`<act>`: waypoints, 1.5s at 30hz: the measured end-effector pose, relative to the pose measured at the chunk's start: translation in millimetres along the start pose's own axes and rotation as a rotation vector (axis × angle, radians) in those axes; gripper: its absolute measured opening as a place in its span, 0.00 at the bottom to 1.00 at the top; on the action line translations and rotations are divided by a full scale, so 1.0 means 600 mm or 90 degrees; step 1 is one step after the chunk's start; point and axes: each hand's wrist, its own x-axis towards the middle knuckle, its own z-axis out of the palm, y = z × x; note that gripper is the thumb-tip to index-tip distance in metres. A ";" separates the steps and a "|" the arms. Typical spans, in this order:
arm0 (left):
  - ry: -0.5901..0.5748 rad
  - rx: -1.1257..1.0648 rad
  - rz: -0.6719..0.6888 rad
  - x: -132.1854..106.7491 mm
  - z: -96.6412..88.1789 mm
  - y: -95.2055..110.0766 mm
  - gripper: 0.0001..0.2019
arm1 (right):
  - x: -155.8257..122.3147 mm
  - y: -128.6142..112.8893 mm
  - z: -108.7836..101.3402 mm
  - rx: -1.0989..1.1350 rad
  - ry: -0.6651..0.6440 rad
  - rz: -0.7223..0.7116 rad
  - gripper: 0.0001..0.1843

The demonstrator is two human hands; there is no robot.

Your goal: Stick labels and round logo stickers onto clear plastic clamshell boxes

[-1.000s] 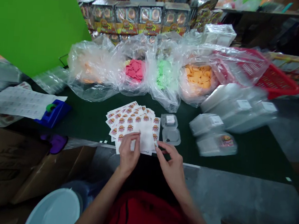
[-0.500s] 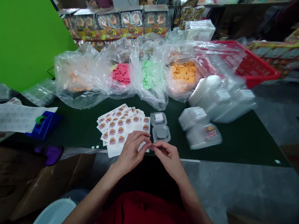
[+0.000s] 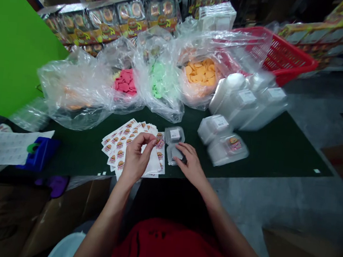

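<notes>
- Clear clamshell container (image 3: 171,147) sits open by the tabletop's (image 3: 277,155) near edge, long axis front-to-back, labelled half facing the far edge
- right hand (image 3: 192,168) loosely spread, fingertips on the nearer half
- left hand's (image 3: 135,157) thumb and index pinched over burger sticker sheets (image 3: 119,143), can't tell if it's got one

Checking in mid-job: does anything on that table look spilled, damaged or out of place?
Nothing looks clearly spilled or damaged. Slightly untidy: the sticker sheets are fanned unevenly rather than squared up, and small white bits sit loose-looking by the front edge of the table.
</notes>
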 end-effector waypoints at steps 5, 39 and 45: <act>-0.160 0.059 0.017 -0.009 0.019 -0.009 0.09 | -0.061 -0.028 -0.007 0.069 0.045 0.052 0.23; -0.361 0.072 0.021 0.007 0.074 -0.066 0.29 | -0.094 -0.040 -0.043 0.185 0.177 0.187 0.14; -0.349 0.101 0.058 0.001 0.079 -0.079 0.28 | -0.089 -0.048 -0.024 0.021 0.097 0.040 0.18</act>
